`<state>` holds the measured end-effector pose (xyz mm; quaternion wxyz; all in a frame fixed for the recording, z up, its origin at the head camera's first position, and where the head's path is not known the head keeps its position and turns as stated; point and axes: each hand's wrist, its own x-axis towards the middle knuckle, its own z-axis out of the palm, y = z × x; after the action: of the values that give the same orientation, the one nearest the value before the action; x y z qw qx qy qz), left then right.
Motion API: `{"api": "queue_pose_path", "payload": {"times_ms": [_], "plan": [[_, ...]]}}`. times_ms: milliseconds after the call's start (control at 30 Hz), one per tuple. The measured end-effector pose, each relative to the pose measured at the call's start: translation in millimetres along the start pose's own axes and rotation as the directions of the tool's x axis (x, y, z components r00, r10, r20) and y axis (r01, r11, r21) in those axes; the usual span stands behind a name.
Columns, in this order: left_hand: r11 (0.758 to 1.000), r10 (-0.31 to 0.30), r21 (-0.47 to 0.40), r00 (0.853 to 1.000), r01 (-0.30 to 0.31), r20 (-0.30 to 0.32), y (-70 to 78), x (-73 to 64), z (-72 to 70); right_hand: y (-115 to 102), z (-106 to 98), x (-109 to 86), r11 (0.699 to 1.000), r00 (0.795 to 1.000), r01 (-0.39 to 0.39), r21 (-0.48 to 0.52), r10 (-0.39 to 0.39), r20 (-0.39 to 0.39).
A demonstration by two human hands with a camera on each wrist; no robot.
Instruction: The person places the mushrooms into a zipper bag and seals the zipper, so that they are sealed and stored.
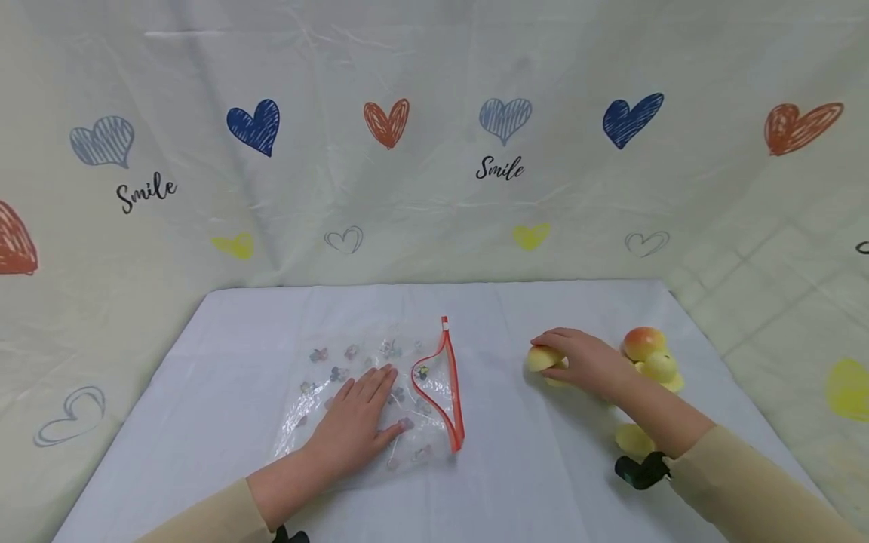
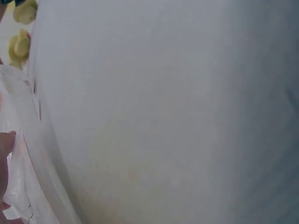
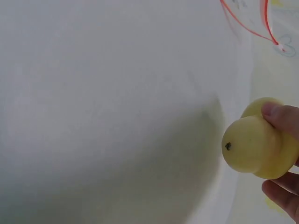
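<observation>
A clear zip bag (image 1: pixel 319 407) with small printed motifs lies on the table, its red zipper edge (image 1: pixel 456 392) parted on the right side. My left hand (image 1: pixel 356 415) rests flat on the bag with fingers spread; in the left wrist view only part of it shows beside the crinkled plastic (image 2: pixel 32 186). To the right of the bag, my right hand (image 1: pixel 584 362) grips pale yellow round fruit (image 1: pixel 541 359) between thumb and fingers. The right wrist view shows a yellow fruit (image 3: pixel 247 144) with a dark spot at its end, and more yellow fruit behind it under the thumb.
Beyond my right wrist sit a red-and-yellow fruit (image 1: pixel 643 342) and a yellow-green one (image 1: pixel 660 366), close together. Another yellow fruit (image 1: pixel 634 439) lies nearer, by the black wrist camera (image 1: pixel 641 471). A white cloth covers the table (image 1: pixel 502 483); a heart-patterned sheet (image 1: pixel 434 188) hangs behind.
</observation>
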<state>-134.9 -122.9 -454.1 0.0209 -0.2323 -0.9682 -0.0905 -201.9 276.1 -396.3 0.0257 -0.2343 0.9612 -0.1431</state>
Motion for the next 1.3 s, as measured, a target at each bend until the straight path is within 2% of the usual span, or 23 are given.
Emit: {"api": "queue_pose_path", "payload": {"times_ms": [233, 433, 633, 800, 933, 1133, 1300], "plan": [[1.0, 0.006, -0.01, 1.0, -0.006, -0.017, -0.4, 1.7, 1.5, -29, 15, 18.4, 0.995, 0.995, 0.098, 0.028, -0.097, -0.006], [1.0, 0.005, -0.017, 1.0, -0.005, 0.003, 0.2, 3.6, 2.1, -61, 25, 34.6, 0.987, 0.99, 0.138, 0.077, -0.14, 0.028], [1.0, -0.007, -0.006, 1.0, 0.007, 0.025, 2.0, 5.5, -0.2, -85, 39, 49.1, 0.974, 0.975, 0.21, 0.087, -0.215, 0.058], [1.0, -0.002, -0.014, 1.0, 0.002, 0.017, 2.9, 5.1, 0.2, -96, 50, 54.4, 0.969, 0.966, 0.225, 0.102, -0.235, 0.104], [1.0, 0.004, -0.023, 1.0, -0.004, 0.002, 2.7, 5.1, 1.2, -97, 56, 55.9, 0.961, 0.961, 0.252, 0.116, -0.262, 0.083], [1.0, 0.012, -0.016, 1.0, -0.013, -0.015, 1.9, 5.7, 2.4, -93, 58, 51.0, 0.978, 0.983, 0.173, 0.116, -0.179, 0.041], [1.0, 0.017, -0.01, 0.999, -0.017, -0.028, 0.7, 5.3, 2.5, -87, 56, 43.2, 0.983, 0.991, 0.129, 0.133, -0.133, 0.017]]}}
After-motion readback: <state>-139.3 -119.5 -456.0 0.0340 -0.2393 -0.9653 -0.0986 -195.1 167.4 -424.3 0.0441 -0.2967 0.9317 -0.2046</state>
